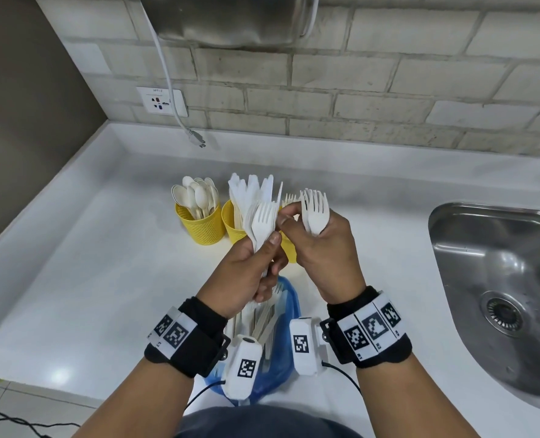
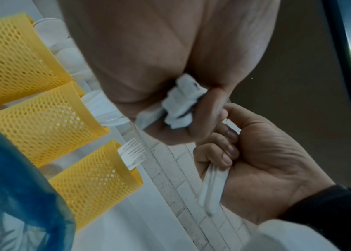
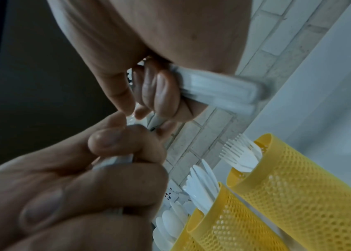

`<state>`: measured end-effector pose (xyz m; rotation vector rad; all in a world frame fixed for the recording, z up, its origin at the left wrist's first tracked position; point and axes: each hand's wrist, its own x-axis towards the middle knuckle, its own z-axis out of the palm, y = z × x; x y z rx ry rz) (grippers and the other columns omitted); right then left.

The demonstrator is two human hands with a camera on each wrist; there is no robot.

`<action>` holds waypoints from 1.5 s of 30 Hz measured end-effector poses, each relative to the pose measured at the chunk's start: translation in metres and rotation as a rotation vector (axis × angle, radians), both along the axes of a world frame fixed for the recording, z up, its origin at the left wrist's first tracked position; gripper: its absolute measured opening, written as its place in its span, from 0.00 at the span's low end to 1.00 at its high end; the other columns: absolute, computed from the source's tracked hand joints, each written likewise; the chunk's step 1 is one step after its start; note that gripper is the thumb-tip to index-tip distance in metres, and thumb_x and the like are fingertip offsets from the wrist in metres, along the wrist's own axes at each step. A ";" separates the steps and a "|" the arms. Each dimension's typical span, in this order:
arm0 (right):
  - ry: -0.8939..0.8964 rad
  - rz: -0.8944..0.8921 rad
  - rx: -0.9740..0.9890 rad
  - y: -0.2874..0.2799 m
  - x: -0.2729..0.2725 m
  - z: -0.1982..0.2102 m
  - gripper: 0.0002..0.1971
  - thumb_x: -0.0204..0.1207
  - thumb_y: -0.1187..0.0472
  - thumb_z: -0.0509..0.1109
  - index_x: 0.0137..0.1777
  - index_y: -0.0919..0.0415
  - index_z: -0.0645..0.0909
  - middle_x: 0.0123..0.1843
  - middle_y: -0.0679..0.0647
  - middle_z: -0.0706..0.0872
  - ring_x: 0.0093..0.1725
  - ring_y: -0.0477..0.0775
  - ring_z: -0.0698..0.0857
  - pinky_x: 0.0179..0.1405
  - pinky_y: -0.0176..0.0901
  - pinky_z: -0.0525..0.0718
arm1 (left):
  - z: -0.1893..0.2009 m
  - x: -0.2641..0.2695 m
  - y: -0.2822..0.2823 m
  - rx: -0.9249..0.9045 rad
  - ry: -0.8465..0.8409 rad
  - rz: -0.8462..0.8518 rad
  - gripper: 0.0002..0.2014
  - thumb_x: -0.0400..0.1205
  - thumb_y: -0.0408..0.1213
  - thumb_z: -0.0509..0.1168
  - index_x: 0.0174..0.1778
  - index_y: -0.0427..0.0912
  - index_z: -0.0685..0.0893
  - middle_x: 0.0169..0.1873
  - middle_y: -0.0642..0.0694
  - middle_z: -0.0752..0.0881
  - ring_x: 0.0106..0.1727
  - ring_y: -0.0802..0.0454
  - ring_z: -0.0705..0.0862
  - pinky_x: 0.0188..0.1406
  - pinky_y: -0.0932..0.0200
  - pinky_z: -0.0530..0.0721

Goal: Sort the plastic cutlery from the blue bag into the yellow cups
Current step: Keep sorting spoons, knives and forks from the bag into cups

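My left hand (image 1: 249, 273) grips a bunch of white plastic forks (image 1: 262, 226) by the handles, tines up. My right hand (image 1: 322, 248) holds a second bunch of forks (image 1: 314, 213) in its curled fingers, and its thumb and forefinger pinch a fork at the top of the left bunch. Behind the hands stand three yellow mesh cups: one with spoons (image 1: 200, 227), one with knives (image 1: 234, 229), one with forks (image 3: 299, 195), mostly hidden in the head view. The blue bag (image 1: 281, 368) lies under my wrists with more cutlery inside.
A steel sink (image 1: 499, 279) is set into the white counter (image 1: 104, 248) on the right. A wall socket (image 1: 161, 101) and a hanging white cable with a plug (image 1: 196, 139) are at the back left. A brick wall runs behind.
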<state>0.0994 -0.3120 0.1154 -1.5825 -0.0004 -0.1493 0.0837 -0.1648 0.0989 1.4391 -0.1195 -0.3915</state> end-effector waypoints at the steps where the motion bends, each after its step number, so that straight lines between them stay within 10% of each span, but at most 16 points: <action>1: -0.015 0.017 -0.019 -0.001 0.000 0.002 0.05 0.79 0.68 0.75 0.43 0.59 0.88 0.35 0.49 0.90 0.34 0.48 0.87 0.38 0.43 0.85 | -0.001 0.000 0.001 -0.005 -0.007 -0.003 0.23 0.86 0.57 0.59 0.43 0.36 0.76 0.32 0.45 0.72 0.23 0.54 0.65 0.22 0.62 0.66; 7: -0.003 0.069 0.029 0.000 -0.005 0.009 0.02 0.80 0.72 0.74 0.46 0.67 0.87 0.29 0.62 0.87 0.27 0.62 0.88 0.28 0.60 0.91 | 0.000 0.002 0.000 0.016 -0.050 -0.043 0.22 0.87 0.57 0.55 0.78 0.61 0.76 0.34 0.46 0.73 0.26 0.52 0.64 0.24 0.59 0.66; 13: -0.002 0.099 -0.039 -0.001 -0.002 0.009 0.05 0.81 0.66 0.74 0.45 0.60 0.90 0.39 0.59 0.92 0.34 0.48 0.89 0.33 0.45 0.89 | 0.001 0.003 0.001 0.013 -0.011 -0.025 0.22 0.86 0.58 0.57 0.55 0.38 0.76 0.35 0.44 0.74 0.25 0.53 0.66 0.25 0.59 0.64; 20: 0.001 0.074 -0.032 0.002 0.003 0.003 0.04 0.82 0.62 0.76 0.45 0.58 0.91 0.39 0.56 0.92 0.37 0.57 0.91 0.38 0.68 0.92 | 0.002 0.003 0.002 0.011 -0.035 -0.073 0.24 0.88 0.58 0.56 0.50 0.37 0.74 0.35 0.44 0.74 0.23 0.54 0.66 0.24 0.58 0.64; 26: 0.052 0.020 0.009 0.000 0.006 0.005 0.07 0.82 0.66 0.73 0.42 0.63 0.89 0.23 0.40 0.82 0.22 0.39 0.78 0.27 0.32 0.73 | 0.000 0.004 0.001 0.041 -0.034 -0.094 0.23 0.88 0.59 0.56 0.48 0.37 0.73 0.36 0.42 0.71 0.25 0.54 0.64 0.22 0.60 0.65; 31: 0.067 0.058 0.069 0.002 0.001 0.013 0.10 0.85 0.64 0.71 0.40 0.61 0.86 0.20 0.41 0.79 0.20 0.40 0.77 0.23 0.33 0.73 | 0.002 0.006 -0.001 0.098 -0.061 -0.066 0.21 0.87 0.56 0.55 0.52 0.38 0.75 0.34 0.44 0.72 0.24 0.54 0.66 0.22 0.59 0.65; 34: -0.014 0.009 -0.073 0.005 0.001 0.013 0.06 0.79 0.59 0.79 0.43 0.59 0.87 0.32 0.50 0.91 0.31 0.52 0.89 0.34 0.40 0.85 | -0.002 0.010 -0.003 0.182 -0.167 0.012 0.16 0.93 0.46 0.55 0.76 0.51 0.76 0.34 0.41 0.72 0.25 0.49 0.69 0.22 0.52 0.71; 36: -0.055 -0.080 -0.181 0.007 0.002 0.009 0.11 0.73 0.54 0.83 0.43 0.53 0.82 0.30 0.45 0.86 0.28 0.48 0.83 0.31 0.36 0.81 | -0.006 0.013 -0.003 0.262 -0.315 0.093 0.18 0.93 0.38 0.56 0.80 0.54 0.72 0.39 0.50 0.79 0.38 0.47 0.83 0.39 0.43 0.84; 38: -0.099 -0.136 -0.273 0.010 0.000 0.008 0.15 0.71 0.52 0.84 0.40 0.53 0.78 0.25 0.42 0.77 0.24 0.44 0.75 0.28 0.31 0.74 | -0.014 0.015 -0.001 0.385 -0.414 0.161 0.18 0.92 0.36 0.58 0.78 0.49 0.72 0.54 0.63 0.87 0.60 0.58 0.87 0.58 0.56 0.84; 45: -0.205 -0.115 -0.466 0.026 -0.001 0.004 0.17 0.74 0.56 0.81 0.32 0.45 0.75 0.24 0.39 0.77 0.28 0.39 0.79 0.33 0.26 0.73 | -0.026 0.017 -0.003 0.736 -0.545 0.200 0.15 0.86 0.39 0.62 0.67 0.58 0.74 0.46 0.65 0.85 0.50 0.53 0.89 0.44 0.55 0.86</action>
